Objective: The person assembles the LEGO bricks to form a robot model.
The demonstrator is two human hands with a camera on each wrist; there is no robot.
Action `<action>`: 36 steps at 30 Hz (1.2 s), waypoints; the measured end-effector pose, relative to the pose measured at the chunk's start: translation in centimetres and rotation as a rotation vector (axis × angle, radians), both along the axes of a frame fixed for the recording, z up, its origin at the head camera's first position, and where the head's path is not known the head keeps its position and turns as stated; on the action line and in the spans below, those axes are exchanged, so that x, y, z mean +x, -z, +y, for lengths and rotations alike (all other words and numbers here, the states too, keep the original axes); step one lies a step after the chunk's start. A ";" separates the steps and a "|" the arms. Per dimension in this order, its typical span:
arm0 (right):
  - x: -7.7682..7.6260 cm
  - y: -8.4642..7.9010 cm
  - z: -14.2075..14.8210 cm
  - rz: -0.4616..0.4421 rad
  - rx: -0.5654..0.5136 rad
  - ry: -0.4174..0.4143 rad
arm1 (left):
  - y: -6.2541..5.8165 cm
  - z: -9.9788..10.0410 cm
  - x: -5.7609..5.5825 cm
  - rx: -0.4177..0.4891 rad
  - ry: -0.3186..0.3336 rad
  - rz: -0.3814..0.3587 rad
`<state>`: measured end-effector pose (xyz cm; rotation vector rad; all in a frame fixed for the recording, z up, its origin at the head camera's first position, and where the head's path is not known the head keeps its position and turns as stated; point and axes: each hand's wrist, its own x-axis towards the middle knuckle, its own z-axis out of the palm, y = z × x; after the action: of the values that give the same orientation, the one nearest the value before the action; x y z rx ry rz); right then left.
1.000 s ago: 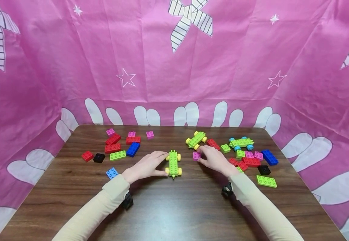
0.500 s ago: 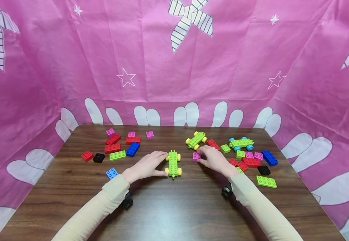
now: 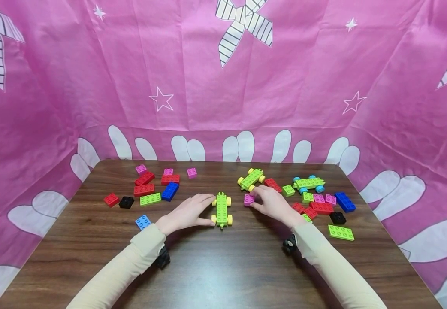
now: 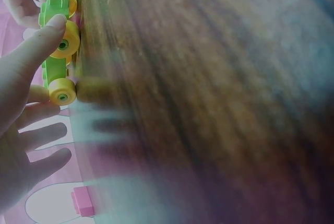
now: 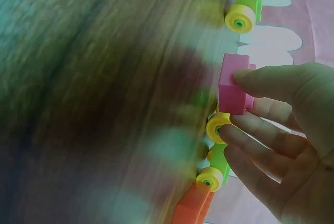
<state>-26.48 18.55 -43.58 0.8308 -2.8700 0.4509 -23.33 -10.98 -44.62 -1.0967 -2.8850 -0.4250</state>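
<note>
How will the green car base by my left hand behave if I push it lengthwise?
The green car base will probably roll readily, since it stands on round yellow wheels, though the left hand at its side may check it. It looks stiff, like one-piece moulded plastic. Tipping seems unlikely, with its low body between wheels on both sides.

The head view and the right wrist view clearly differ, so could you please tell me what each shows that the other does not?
Only the head view shows the blue-wheeled car, the black bricks and the sleeves.
Only the right wrist view shows the palm side of the right hand and the wheels' green hubs.
Both share the pink brick pinched by that hand, and the two yellow-wheeled cars.
</note>
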 end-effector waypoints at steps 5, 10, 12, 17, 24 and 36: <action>0.2 -0.3 -0.4 0.012 0.011 -0.011 | 0.1 0.0 0.0 -0.008 -0.001 0.007; 0.3 -0.4 -0.7 0.015 0.005 -0.015 | 0.0 0.0 0.0 -0.006 0.002 0.003; 0.4 -0.5 -0.8 0.019 -0.007 -0.021 | -0.1 0.0 0.0 -0.004 0.003 -0.002; 0.5 -0.8 -1.2 0.029 -0.024 -0.035 | -0.1 0.0 0.0 -0.001 -0.001 -0.008; 0.7 -1.4 -1.8 0.010 -0.026 -0.036 | 0.0 0.0 0.0 -0.006 0.000 0.000; 0.6 -1.8 -3.1 -0.025 -0.035 -0.035 | 0.1 0.1 0.0 -0.007 -0.010 -0.007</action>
<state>-25.85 15.43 -41.79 0.8770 -2.8658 0.5181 -23.37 -10.86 -44.70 -1.0829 -2.8993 -0.4194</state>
